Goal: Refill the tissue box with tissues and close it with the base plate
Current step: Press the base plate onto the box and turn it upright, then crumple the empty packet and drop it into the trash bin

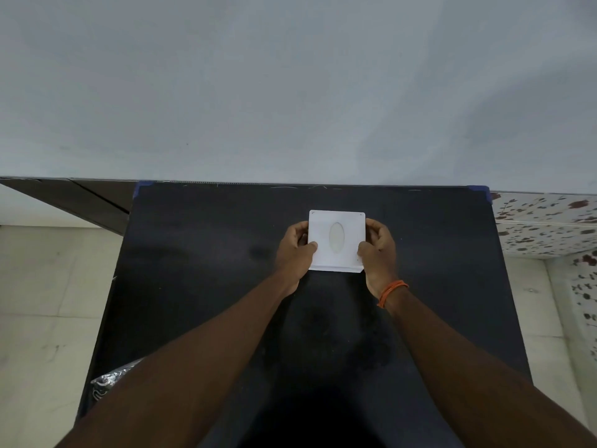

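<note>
A white square tissue box with an oval opening in its top face rests on the black table, toward the far middle. My left hand grips its left side, thumb on the top face. My right hand grips its right side, thumb also on top. An orange thread band circles my right wrist. A thin white edge shows along the box's near bottom. Loose tissues and a separate base plate are not in view.
A pale grey wall rises right behind the table's far edge. Blue tape marks the table's far corners. A crinkled shiny wrapper pokes out at the table's near left edge. Tiled floor lies on both sides.
</note>
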